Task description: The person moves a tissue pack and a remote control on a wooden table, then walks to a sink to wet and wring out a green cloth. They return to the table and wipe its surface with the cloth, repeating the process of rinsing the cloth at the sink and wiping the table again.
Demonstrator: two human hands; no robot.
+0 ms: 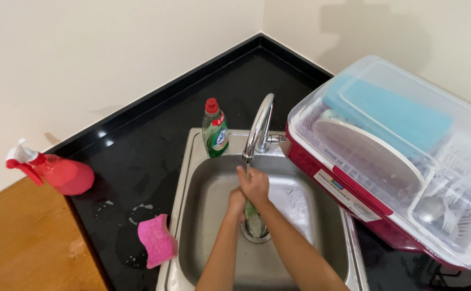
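A small green item (pixel 251 209) is gripped between the left hand (pixel 237 202) and right hand (pixel 254 184) under the tap (pixel 258 128) over the sink (pixel 192 215), so rinsing is judged under way, while the pink sponge (pixel 157 241) lies aside on the tabletop (pixel 138 161).
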